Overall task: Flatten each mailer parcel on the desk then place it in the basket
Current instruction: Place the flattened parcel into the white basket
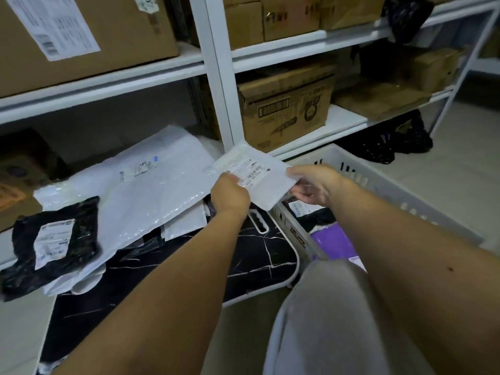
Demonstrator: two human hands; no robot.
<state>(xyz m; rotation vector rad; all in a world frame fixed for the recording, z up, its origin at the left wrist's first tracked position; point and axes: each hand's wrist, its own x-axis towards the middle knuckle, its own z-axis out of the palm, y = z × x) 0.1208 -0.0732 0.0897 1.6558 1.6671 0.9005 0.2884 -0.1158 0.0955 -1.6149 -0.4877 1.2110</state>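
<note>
A small white mailer parcel (266,185) with a printed label is held in the air between the desk and the basket. My left hand (230,196) grips its left edge and my right hand (313,185) grips its right edge. The white slatted basket (378,182) stands to the right, with a black parcel and a purple parcel (335,242) inside. On the black marbled desk (257,255) lie a large white mailer (140,190) and a black mailer (56,239) with a white label, over several smaller parcels.
White metal shelving (216,77) with cardboard boxes (286,115) stands right behind the desk. Black bags (392,142) lie on the floor under the right shelf. My knee in grey cloth (338,320) is in front of the basket.
</note>
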